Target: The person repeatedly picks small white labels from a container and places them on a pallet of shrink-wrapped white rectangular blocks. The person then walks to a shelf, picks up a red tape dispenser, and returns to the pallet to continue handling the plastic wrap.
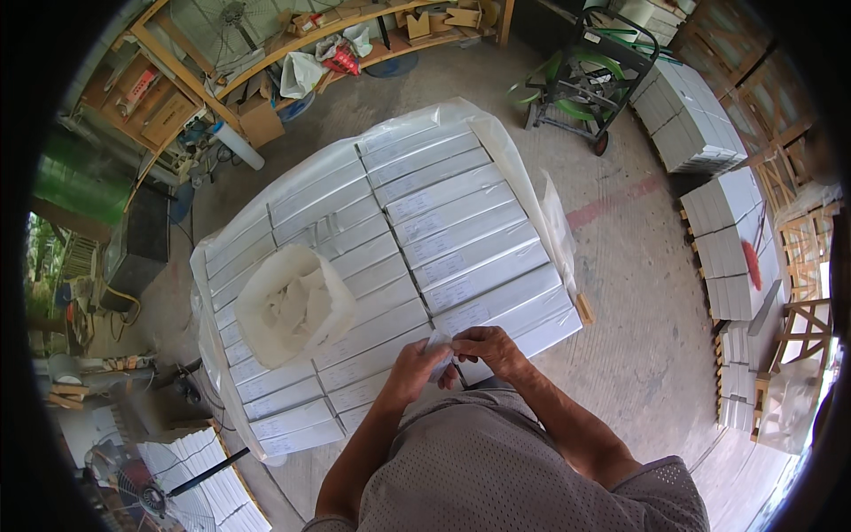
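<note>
Your right hand [487, 348] had room to pass over the flat-topped white cartons [496, 232] ahead, but an open white plastic container [342, 312] obstructed your left hand [418, 368] farther forward; loose plastic sheeting [507, 152] bordered the far right edge.

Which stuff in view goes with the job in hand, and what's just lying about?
Job, apparently:
pale slip in left hand and right hand
white boxes
likely the tub of pale scraps

Lying about, seemingly:
wheeled cart
red bag
lower-left fan
</note>
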`<state>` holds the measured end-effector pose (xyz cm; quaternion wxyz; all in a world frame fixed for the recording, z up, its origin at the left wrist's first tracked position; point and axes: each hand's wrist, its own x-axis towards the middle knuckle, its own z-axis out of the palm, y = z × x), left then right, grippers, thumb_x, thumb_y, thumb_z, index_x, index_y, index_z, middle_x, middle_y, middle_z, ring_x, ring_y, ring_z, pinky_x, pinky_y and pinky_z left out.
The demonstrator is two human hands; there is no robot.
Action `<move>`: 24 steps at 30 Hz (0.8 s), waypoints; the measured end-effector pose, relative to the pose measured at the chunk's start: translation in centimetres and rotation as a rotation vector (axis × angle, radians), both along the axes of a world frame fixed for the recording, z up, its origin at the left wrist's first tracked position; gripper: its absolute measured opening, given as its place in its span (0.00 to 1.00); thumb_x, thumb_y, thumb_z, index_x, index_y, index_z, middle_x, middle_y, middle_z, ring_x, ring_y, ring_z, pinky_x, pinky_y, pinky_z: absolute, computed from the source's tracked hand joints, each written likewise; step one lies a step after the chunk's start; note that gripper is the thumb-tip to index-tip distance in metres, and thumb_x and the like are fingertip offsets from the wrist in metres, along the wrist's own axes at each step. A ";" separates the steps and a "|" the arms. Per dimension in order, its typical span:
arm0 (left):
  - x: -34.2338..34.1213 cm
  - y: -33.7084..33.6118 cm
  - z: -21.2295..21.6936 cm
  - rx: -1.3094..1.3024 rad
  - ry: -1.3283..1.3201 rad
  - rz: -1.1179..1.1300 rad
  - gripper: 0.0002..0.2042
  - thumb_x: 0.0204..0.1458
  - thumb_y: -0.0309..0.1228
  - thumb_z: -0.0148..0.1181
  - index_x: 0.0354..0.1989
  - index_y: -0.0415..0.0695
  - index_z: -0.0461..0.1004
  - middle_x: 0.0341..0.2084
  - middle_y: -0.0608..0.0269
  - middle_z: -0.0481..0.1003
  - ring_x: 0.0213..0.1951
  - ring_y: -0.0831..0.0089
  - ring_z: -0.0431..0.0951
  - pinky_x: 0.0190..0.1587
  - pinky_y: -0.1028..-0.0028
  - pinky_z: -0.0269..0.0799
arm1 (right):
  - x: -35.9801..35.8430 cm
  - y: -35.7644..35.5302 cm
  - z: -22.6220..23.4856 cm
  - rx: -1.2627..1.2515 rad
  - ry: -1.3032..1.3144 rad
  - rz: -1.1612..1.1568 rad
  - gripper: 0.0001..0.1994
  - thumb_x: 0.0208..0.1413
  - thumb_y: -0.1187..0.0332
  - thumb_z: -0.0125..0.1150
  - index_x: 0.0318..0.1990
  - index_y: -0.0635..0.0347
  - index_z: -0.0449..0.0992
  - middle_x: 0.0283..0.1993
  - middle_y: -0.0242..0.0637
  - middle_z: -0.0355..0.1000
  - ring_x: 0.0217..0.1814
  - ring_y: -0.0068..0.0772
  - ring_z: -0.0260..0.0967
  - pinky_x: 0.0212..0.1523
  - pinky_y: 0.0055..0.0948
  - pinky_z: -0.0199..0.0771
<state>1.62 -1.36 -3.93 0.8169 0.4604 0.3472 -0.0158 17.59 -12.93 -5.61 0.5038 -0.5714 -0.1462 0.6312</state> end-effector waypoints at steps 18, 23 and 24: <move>0.5 -1.0 -1.3 0.354 0.071 -0.124 0.13 0.64 0.33 0.48 0.39 0.33 0.71 0.21 0.58 0.76 0.22 0.74 0.77 0.26 0.74 0.73 | -2.2 0.0 -1.4 -0.059 -0.836 0.031 0.11 0.49 0.68 0.64 0.37 0.67 0.81 0.26 0.38 0.77 0.29 0.23 0.74 0.33 0.25 0.75; 0.8 0.1 -0.2 0.119 0.113 -0.028 0.13 0.63 0.31 0.46 0.40 0.31 0.71 0.24 0.57 0.78 0.24 0.71 0.79 0.28 0.73 0.75 | -1.9 -0.2 -1.1 -0.031 -0.519 -0.141 0.09 0.53 0.70 0.61 0.39 0.65 0.79 0.31 0.40 0.78 0.31 0.30 0.76 0.36 0.27 0.75; 0.7 0.3 -0.2 0.046 0.105 0.000 0.13 0.63 0.31 0.45 0.40 0.31 0.71 0.25 0.56 0.78 0.24 0.70 0.79 0.29 0.73 0.75 | -1.9 -0.2 -1.0 -0.006 -0.473 -0.205 0.08 0.53 0.70 0.61 0.38 0.64 0.78 0.32 0.42 0.78 0.31 0.33 0.76 0.36 0.29 0.76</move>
